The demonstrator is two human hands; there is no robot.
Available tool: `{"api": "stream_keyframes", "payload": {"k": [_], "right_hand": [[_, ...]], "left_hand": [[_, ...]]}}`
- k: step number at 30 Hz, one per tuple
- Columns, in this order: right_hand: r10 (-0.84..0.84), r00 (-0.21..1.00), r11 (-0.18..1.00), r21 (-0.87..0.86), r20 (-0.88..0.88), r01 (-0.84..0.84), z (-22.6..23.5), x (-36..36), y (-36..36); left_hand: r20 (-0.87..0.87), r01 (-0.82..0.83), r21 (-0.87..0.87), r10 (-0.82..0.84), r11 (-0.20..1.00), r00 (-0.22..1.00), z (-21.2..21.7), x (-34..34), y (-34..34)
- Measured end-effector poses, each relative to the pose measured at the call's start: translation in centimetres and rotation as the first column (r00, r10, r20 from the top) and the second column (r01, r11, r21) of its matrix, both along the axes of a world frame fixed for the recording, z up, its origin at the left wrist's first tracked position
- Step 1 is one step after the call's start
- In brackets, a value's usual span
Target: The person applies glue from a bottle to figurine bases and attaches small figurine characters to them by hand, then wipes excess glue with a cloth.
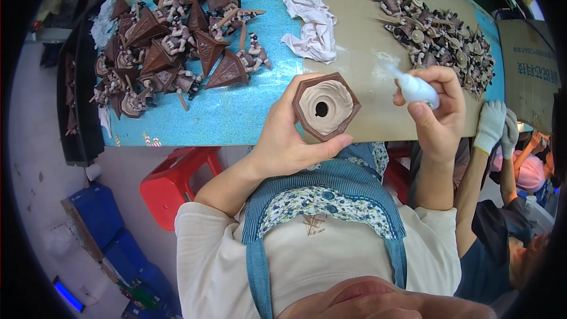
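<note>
My left hand (287, 140) is wrapped round a brown, many-sided hollow piece (313, 127), just above the table's near edge. Its beige, rippled inside faces up, with a dark round hole in the middle. To the right of it, my right hand (442, 115) grips a small white squeeze bottle (419, 91) between thumb and fingers. The bottle's thin nozzle points up and left, apart from the brown piece.
Brown pointed pieces and small figures (171, 44) are heaped at the left. A white cloth (311, 26) lies at the back middle, and small figure parts (449, 38) are piled far right. Beside my right arm, a co-worker's gloved hand (490, 124) reaches the table edge. A red stool (177, 180) stands below left.
</note>
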State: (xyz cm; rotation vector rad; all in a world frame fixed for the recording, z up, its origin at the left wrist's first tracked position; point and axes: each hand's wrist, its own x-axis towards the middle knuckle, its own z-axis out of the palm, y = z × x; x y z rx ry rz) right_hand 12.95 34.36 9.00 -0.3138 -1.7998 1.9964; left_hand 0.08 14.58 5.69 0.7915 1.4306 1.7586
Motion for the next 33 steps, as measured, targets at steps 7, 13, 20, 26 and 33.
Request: {"api": "stream_keyframes", "payload": {"k": [7,13,20,26,33], "right_hand": [[0.016,0.997,0.988,-0.153,-0.076,-0.027,-2.9,-2.5,0.5],[-0.005,0.995,0.985,-0.172,-0.096,-0.012,-4.5,-4.3,1.2],[-0.023,0.986,0.972,-0.234,-0.163,-0.016,-7.4,-6.3,2.0],[-0.046,0.983,0.963,-0.268,-0.180,-0.004,-8.8,-6.8,2.1],[-0.021,0.998,0.971,-0.237,-0.051,0.008,-9.1,-6.7,1.7]], "left_hand": [[-0.338,-0.207,0.044,0.210,0.977,0.917,1.3,-2.2,-0.8],[-0.362,-0.263,0.137,0.295,0.955,0.884,3.8,-5.0,-2.6],[-0.427,-0.346,0.235,0.416,0.908,0.803,5.7,-9.5,-4.6],[-0.553,-0.498,0.232,0.534,0.836,0.640,7.1,-13.8,-6.5],[-0.379,-0.645,0.044,0.610,0.763,0.696,9.2,-19.9,-7.7]]}}
